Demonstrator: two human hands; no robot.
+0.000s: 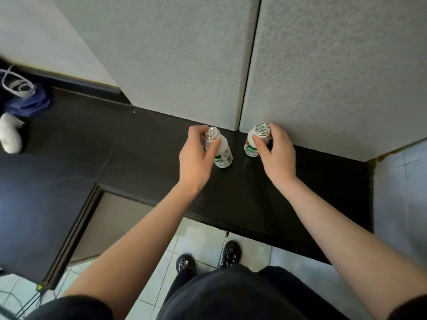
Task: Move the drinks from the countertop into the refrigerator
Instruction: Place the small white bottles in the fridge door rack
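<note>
Two curled grips near the caps: left hand holds the left bottle, right hand the right bottle.

Blue cloth and white bundle far left; black shoes on pale floor tiles.

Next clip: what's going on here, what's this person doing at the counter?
A person stands at a black countertop with a small white drink bottle in each hand. The left hand grips the left bottle near its foil cap, and the right hand grips the right bottle the same way. Both bottles appear to rest on the counter, close to the grey panels behind; neither looks lifted yet.
</note>
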